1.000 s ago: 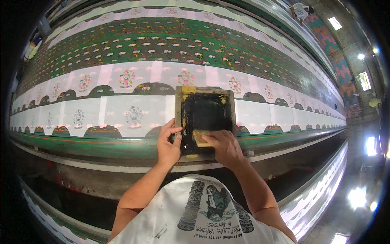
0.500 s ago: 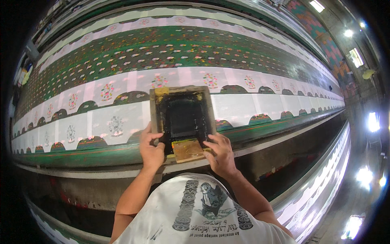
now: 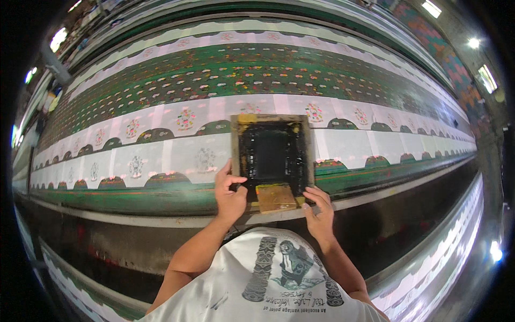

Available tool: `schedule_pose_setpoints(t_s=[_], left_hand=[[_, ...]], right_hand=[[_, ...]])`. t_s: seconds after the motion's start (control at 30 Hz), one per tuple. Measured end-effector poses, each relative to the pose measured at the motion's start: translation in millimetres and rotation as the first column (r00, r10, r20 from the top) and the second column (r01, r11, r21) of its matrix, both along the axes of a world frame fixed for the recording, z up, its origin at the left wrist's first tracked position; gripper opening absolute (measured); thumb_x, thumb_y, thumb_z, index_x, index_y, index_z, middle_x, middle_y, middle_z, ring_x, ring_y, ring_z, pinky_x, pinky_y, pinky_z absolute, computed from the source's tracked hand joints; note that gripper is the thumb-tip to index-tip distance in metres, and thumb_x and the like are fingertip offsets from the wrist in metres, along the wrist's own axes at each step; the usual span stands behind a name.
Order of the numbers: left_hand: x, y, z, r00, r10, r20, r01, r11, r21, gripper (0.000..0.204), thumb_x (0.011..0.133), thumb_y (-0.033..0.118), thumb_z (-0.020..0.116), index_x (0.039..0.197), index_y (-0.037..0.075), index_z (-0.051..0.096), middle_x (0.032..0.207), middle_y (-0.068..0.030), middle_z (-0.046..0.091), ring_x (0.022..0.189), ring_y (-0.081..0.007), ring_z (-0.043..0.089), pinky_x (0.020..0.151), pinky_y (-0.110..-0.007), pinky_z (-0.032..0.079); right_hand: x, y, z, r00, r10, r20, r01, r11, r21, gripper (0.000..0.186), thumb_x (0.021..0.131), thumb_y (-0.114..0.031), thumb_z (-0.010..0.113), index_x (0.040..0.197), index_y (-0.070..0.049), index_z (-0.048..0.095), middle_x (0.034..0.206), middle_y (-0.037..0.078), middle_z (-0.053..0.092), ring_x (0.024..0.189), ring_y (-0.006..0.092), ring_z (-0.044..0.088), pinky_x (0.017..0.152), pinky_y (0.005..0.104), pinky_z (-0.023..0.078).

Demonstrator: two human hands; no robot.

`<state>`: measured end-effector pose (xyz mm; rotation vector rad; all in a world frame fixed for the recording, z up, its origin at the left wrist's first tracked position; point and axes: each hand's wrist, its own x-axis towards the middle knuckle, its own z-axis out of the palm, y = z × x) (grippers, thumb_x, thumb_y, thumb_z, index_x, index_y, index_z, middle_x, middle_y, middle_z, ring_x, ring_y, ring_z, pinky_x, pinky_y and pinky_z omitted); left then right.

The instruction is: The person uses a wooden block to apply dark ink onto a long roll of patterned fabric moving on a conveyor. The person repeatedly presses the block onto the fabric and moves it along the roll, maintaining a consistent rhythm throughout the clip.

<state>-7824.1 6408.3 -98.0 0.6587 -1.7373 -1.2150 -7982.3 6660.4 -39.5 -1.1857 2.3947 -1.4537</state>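
A screen-printing frame point(image 3: 235, 145) with wooden sides and a dark, ink-stained middle is in front of me, over the near row of white cloth point(image 3: 343, 145). My left hand point(image 3: 232, 198) grips its lower left side, thumb inside the rim. At the lower right corner my right hand point(image 3: 320, 217) holds the rim between fingers and thumb. A flat wooden squeegee point(image 3: 276, 199), yellow-stained along its upper edge, rests inside the frame's near end, between my hands. A pale dark-line print point(image 3: 205, 160) shows on the cloth just left of the frame. What lies under the frame is hidden.
A long green printing table point(image 3: 182, 199) runs left to right, its pale near edge point(image 3: 134, 222) in front of me. Beyond lies another cloth row with coloured prints point(image 3: 184, 119). More printed cloth point(image 3: 424, 290) lies behind me at right. A post point(image 3: 55, 67) stands far left.
The frame, squeegee and both hands appear farther right in the picture. The view has shifted too. Both hands keep their hold on the frame.
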Motion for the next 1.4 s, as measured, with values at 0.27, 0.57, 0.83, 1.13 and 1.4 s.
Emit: schedule_pose_setpoints(t_s=[0.27, 0.57, 0.83, 1.13, 1.4], left_hand=[[-48.3, 36.1, -5.7, 1.000, 0.009, 0.018, -0.009, 0.999, 0.054, 0.032, 0.077, -0.016, 0.071, 0.100, 0.005, 0.078, 0.166, -0.0263, 0.060, 0.153, -0.0385, 0.057, 0.126, -0.046, 0.042], [-49.9, 36.7, -0.7, 0.991, 0.003, 0.134, -0.035, 0.970, 0.240, 0.029, 0.077, -0.012, 0.076, 0.098, 0.006, 0.081, 0.167, -0.0299, 0.058, 0.156, -0.0434, 0.053, 0.130, -0.049, 0.039], [-51.2, 34.0, -2.9, 0.997, -0.002, 0.071, -0.016, 0.969, 0.245, 0.063, 0.077, -0.012, 0.076, 0.139, 0.003, 0.075, 0.154, -0.0258, 0.065, 0.147, -0.0425, 0.059, 0.125, -0.049, 0.047], [-34.4, 21.7, 44.5, 0.813, 0.160, 0.560, 0.162, 0.861, -0.482, 0.050, 0.100, 0.019, 0.077, 0.147, 0.001, 0.069, 0.144, -0.0250, 0.068, 0.138, -0.0492, 0.059, 0.117, -0.062, 0.045], [-41.5, 20.9, 58.4, 0.780, 0.180, 0.599, 0.193, 0.842, -0.504, 0.046, 0.099, 0.015, 0.077, 0.142, 0.001, 0.071, 0.137, -0.0228, 0.069, 0.135, -0.0458, 0.060, 0.116, -0.059, 0.045]], right_hand=[[-48.5, 39.2, 6.4, 0.990, 0.063, -0.130, -0.053, 0.996, 0.078, 0.039, 0.091, 0.001, 0.081, 0.129, -0.004, 0.080, 0.146, 0.018, 0.070, 0.144, 0.0429, 0.061, 0.123, 0.0536, 0.047], [-46.3, 2.6, 29.6, 0.836, 0.419, -0.354, -0.360, 0.906, 0.222, 0.048, 0.084, -0.007, 0.090, 0.130, -0.006, 0.078, 0.148, 0.019, 0.067, 0.143, 0.0446, 0.062, 0.119, 0.0563, 0.050], [-79.0, -37.5, 76.1, 0.656, 0.699, -0.286, -0.498, 0.685, 0.531, 0.043, 0.088, 0.000, 0.070, 0.131, -0.003, 0.077, 0.127, 0.014, 0.076, 0.124, 0.0362, 0.071, 0.107, 0.0501, 0.056], [-157.3, -123.1, 71.1, 0.761, 0.605, -0.234, -0.460, 0.758, 0.463, 0.036, 0.100, 0.001, 0.066, 0.132, -0.008, 0.078, 0.129, 0.018, 0.079, 0.127, 0.0409, 0.071, 0.111, 0.0512, 0.057], [-175.1, -159.4, 38.1, 0.795, 0.514, -0.322, -0.398, 0.842, 0.364, 0.042, 0.098, 0.005, 0.061, 0.135, -0.007, 0.077, 0.129, 0.020, 0.077, 0.124, 0.0448, 0.070, 0.109, 0.0530, 0.055]])
